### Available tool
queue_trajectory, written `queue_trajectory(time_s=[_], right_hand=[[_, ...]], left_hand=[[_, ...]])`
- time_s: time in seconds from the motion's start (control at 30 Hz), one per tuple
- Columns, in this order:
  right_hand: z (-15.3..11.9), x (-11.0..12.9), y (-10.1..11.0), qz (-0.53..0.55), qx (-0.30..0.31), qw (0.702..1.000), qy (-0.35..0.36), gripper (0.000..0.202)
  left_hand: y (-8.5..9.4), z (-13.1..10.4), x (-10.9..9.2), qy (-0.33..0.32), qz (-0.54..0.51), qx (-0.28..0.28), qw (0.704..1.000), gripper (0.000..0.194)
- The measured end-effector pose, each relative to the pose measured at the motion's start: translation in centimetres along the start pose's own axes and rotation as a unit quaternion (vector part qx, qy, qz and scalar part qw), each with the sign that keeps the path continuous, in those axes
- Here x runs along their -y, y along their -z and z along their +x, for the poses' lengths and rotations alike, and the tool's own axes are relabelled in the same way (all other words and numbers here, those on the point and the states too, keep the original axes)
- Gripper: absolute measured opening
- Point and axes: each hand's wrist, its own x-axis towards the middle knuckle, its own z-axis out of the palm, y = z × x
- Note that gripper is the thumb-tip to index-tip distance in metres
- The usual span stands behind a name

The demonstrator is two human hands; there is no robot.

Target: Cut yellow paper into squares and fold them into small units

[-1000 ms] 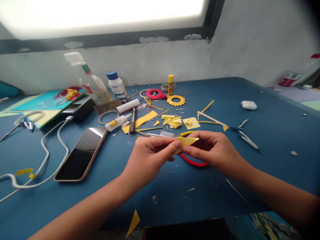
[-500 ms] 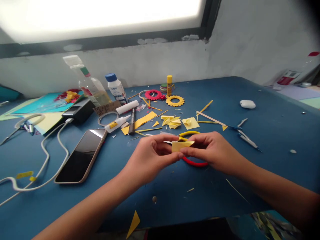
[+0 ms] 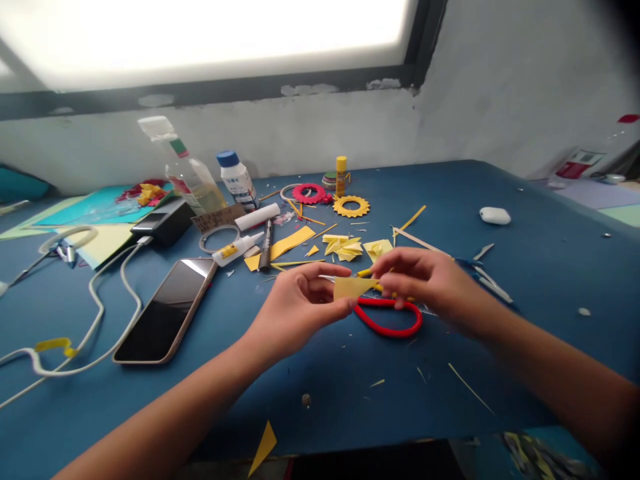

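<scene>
1. Compared with the earlier frame, the right hand [image 3: 435, 280] sits slightly higher, and more of the scissors' red handle [image 3: 387, 332] shows.
2. The left hand [image 3: 295, 303] pinches the yellow paper piece [image 3: 350, 288] between thumb and fingers. The right hand's bent fingers are at its narrow end; I cannot tell whether they grip it.
3. The piece is held above the surface [image 3: 400, 400], near the red handle. Its long axis runs sideways, broad end left, tip pointing right.
4. It should be very light, flexible and easily creased; a gentle pinch at the broad end suits it.
5. Beyond lie folded yellow papers [image 3: 345, 249].
</scene>
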Motion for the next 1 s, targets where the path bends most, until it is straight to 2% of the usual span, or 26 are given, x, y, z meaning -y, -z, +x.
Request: queue_trajectory(time_s=[0.03, 0.1, 0.17, 0.27, 0.33, 0.43, 0.47, 0.53, 0.67, 0.73, 0.83, 0.87, 0.93, 0.97, 1.0], right_hand=[[-0.2, -0.2, -0.8, -0.024, 0.031, 0.999, -0.003, 0.024], [-0.6, -0.5, -2.2, -0.053, 0.043, 0.998, 0.0, 0.023], [-0.8, -0.7, -2.8, -0.066, 0.024, 0.998, 0.008, 0.026], [-0.7, -0.6, -2.1, -0.057, -0.007, 0.998, 0.016, 0.026], [-0.4, -0.4, -1.0, -0.033, -0.053, 0.998, 0.027, 0.023], [0.0, -0.1, 0.8, 0.028, -0.191, 0.978, 0.081, 0.018], [0.1, -0.1, 1.1, 0.044, -0.218, 0.97, 0.095, 0.016], [0.1, -0.1, 1.1, 0.037, -0.179, 0.979, 0.089, 0.014], [-0.5, -0.3, -0.8, -0.02, -0.048, 0.997, 0.053, 0.018], [-0.7, -0.5, -1.9, -0.019, -0.013, 0.999, 0.04, 0.021], [-0.7, -0.7, -2.6, -0.012, 0.01, 0.999, 0.029, 0.023], [-0.5, -0.7, -2.4, -0.011, 0.007, 1.0, 0.028, 0.023], [0.0, -0.8, -1.4, 0.015, -0.041, 0.999, 0.031, 0.022], [0.3, -0.8, -0.7, 0.039, -0.082, 0.995, 0.038, 0.021], [0.5, -0.7, -0.1, 0.084, -0.156, 0.983, 0.044, 0.018]], left_hand=[[-0.2, 0.0, 0.1, -0.002, -0.002, -0.001, 1.0, 0.034], [-0.5, -0.1, 0.4, 0.0, -0.007, -0.003, 1.0, 0.033], [-0.7, -0.1, 0.6, 0.003, -0.016, -0.008, 1.0, 0.031], [-0.4, 0.1, 0.6, 0.003, -0.028, -0.03, 0.999, 0.031], [0.2, 0.5, 0.5, -0.003, -0.011, -0.055, 0.998, 0.031], [1.3, 1.1, 0.4, -0.022, 0.021, -0.096, 0.995, 0.028], [1.5, 1.2, 0.4, -0.03, 0.017, -0.101, 0.994, 0.027], [1.6, 1.4, 0.4, -0.043, -0.016, -0.083, 0.995, 0.026], [0.9, 1.0, 0.5, -0.033, -0.068, 0.015, 0.997, 0.029], [0.4, 0.7, 0.4, -0.02, -0.055, 0.054, 0.997, 0.029], [0.0, 0.3, 0.3, 0.008, -0.037, 0.066, 0.997, 0.021], [0.0, 0.3, 0.3, 0.018, -0.033, 0.06, 0.997, 0.02], [0.1, 0.3, 0.2, 0.035, -0.021, 0.045, 0.998, 0.019], [0.2, 0.3, 0.1, 0.039, -0.013, 0.036, 0.999, 0.018], [0.4, 0.3, 0.1, 0.041, -0.006, 0.027, 0.999, 0.017]])
